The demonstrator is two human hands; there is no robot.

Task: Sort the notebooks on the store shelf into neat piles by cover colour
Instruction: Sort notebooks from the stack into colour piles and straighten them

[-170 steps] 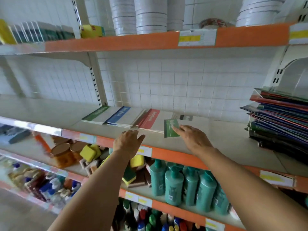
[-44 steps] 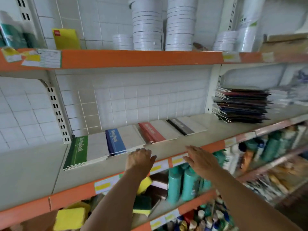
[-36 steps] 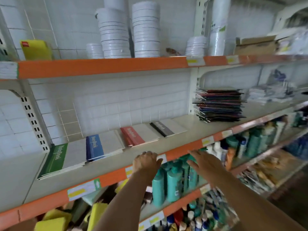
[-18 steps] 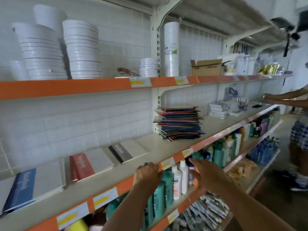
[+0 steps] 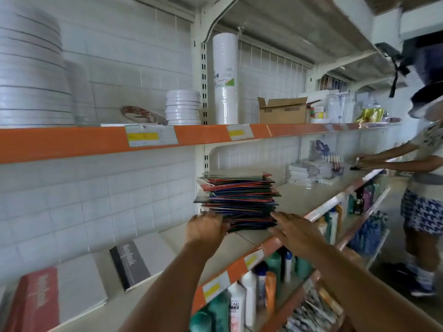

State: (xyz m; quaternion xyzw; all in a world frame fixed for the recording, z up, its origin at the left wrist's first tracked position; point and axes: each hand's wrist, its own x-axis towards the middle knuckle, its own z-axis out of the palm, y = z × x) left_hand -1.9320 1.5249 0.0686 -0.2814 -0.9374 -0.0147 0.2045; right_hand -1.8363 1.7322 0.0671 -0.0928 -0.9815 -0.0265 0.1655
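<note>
Both hands (image 5: 251, 227) at unsorted stack (image 5: 237, 197)

Both bare forearms reach forward and up from the lower edge of the view, roughly parallel. The left hand (image 5: 205, 230) is seen from the back, its fingers curled forward at the tips. The right hand (image 5: 296, 232) is held palm down with its fingers straight and slightly spread, pointing up and to the left.
</note>
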